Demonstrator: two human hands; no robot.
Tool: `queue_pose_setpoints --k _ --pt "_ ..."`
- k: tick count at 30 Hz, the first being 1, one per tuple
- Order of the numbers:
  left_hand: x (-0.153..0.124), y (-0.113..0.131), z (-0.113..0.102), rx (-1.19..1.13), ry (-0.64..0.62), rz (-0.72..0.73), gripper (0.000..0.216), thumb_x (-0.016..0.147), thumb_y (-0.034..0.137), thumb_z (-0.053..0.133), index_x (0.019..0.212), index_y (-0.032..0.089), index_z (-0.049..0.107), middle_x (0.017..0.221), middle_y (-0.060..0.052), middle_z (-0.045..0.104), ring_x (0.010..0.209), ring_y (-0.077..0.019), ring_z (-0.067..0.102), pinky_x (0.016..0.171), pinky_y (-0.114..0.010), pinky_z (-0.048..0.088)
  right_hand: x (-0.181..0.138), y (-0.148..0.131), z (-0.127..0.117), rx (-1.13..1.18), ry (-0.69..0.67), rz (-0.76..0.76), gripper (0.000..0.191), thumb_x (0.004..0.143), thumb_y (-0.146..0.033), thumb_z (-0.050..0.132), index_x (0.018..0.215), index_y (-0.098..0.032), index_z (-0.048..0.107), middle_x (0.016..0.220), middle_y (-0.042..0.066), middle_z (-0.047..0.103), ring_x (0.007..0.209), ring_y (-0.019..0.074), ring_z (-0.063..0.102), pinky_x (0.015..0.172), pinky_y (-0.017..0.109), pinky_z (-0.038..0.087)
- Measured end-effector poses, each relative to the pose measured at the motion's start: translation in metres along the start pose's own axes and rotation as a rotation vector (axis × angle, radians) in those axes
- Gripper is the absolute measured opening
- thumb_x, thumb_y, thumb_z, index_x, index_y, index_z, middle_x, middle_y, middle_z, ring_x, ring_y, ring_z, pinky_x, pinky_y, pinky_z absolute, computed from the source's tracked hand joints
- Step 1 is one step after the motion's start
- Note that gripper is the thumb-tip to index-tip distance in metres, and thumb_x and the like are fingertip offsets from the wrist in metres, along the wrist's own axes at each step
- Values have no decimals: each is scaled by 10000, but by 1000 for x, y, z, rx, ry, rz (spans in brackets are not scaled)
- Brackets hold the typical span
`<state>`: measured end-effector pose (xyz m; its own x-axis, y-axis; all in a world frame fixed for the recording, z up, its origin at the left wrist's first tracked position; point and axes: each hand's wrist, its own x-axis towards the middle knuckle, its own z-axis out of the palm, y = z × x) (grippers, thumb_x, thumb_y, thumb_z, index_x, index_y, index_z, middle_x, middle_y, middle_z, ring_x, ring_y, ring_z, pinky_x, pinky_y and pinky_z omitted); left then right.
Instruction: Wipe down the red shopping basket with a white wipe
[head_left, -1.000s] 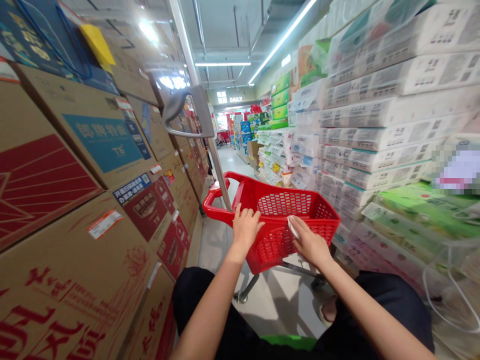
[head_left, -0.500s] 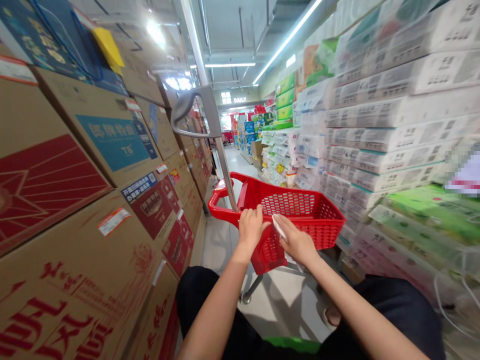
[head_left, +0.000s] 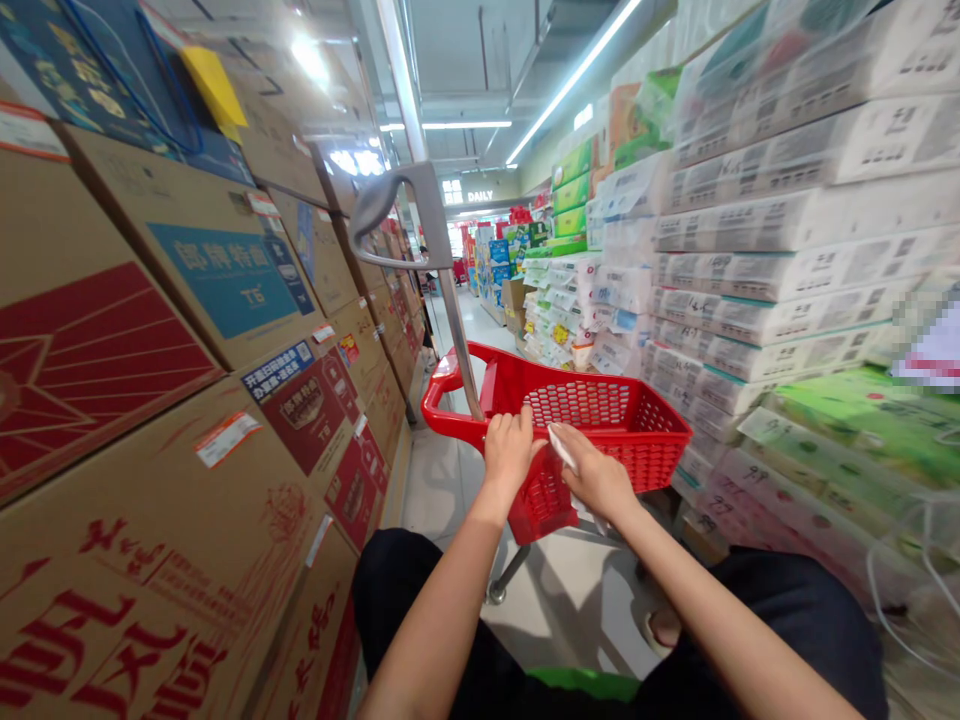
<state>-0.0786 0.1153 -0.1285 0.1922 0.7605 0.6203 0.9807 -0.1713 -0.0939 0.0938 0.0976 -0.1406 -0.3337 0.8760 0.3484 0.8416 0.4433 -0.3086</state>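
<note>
In front of my knees stands a small red plastic shopping cart [head_left: 654, 462] with perforated basket walls. My left hand [head_left: 510, 455] is closed over its near rim, close to the foot of a metal pole [head_left: 459, 345]. Just to the right, my right hand [head_left: 600, 482] holds a white wipe [head_left: 561, 446] against the same rim. Part of the wipe hangs below the palm, and whether it is cloth or paper I cannot tell. A grey loop handle [head_left: 401, 215] is fixed on the pole, above and left of the basket.
Stacked cardboard cartons [head_left: 150, 520] wall the left side. On the right rise piles of wrapped white packs [head_left: 750, 255] and green packs [head_left: 862, 420]. A floor aisle [head_left: 478, 310] runs ahead between them. One cart caster [head_left: 496, 592] shows near my left knee.
The cart's pole and handle have shifted slightly right. My left hand has moved a little right with the rim, still gripping it. My right hand still holds the wipe at the rim.
</note>
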Motion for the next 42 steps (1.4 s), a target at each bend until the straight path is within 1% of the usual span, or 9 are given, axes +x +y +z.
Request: queue_pose_setpoints --k 3,8,13,17,23,25,32,39,42 --pt "1 2 0 -21 -7 -3 420 888 357 627 1240 156 518 943 -107 652 925 -279 574 875 -409 391 0 -5 0 -27 5 12 785 819 -203 498 1547 -361 252 1587 -16 316 1175 243 605 882 377 572" --pt "1 4 4 9 10 -45 315 948 174 454 1256 173 520 886 -78 657 891 -248 575 884 -389 389 2 -28 2 36 11 -133 838 822 -178 487 1566 -365 149 1596 -17 295 1218 216 577 902 350 565" --pt "-3 -6 -3 -5 -6 39 358 888 386 619 1166 166 565 949 -92 635 923 -270 551 878 -411 402 -7 17 4 -20 18 -65 829 829 -187 488 1546 -438 154 1594 -79 283 1165 198 613 845 343 592" --pt "-5 -10 -9 -13 -27 48 237 885 413 617 1004 208 622 952 -89 620 967 -277 540 947 -460 384 -15 52 4 -82 12 58 797 844 -210 488 1546 -428 178 1597 -76 275 1080 200 658 821 360 602" --pt "-8 20 5 -76 17 104 320 868 310 619 1165 194 601 1266 -106 577 1283 -306 426 1150 -528 232 -13 19 11 -96 13 19 806 852 -231 496 1563 -384 148 1610 -10 255 986 206 689 785 352 604" --pt "-11 28 12 -115 8 119 368 876 282 597 1229 184 564 1240 -104 588 1272 -287 443 1176 -520 207 -12 16 11 -95 9 -12 798 853 -231 489 1558 -400 156 1609 -25 257 985 199 690 763 340 606" --pt "-16 24 22 -144 -4 116 390 868 267 595 1248 206 538 1152 -88 594 1177 -260 505 1195 -513 204 -15 65 8 -162 29 112 735 864 -257 478 1545 -386 233 1576 -28 341 1028 213 677 808 365 594" --pt "-13 27 22 -129 11 72 285 839 233 593 1119 181 581 1090 -101 597 1164 -270 507 1210 -528 168 -14 21 17 -170 -17 30 778 861 -274 480 1572 -316 167 1621 40 219 873 206 711 723 348 592" --pt "-14 20 21 -147 6 95 295 830 214 593 1124 188 580 1156 -110 598 1230 -273 482 1208 -537 175 -16 29 16 -186 -23 16 772 870 -278 475 1566 -365 153 1618 15 236 864 205 713 698 358 597"
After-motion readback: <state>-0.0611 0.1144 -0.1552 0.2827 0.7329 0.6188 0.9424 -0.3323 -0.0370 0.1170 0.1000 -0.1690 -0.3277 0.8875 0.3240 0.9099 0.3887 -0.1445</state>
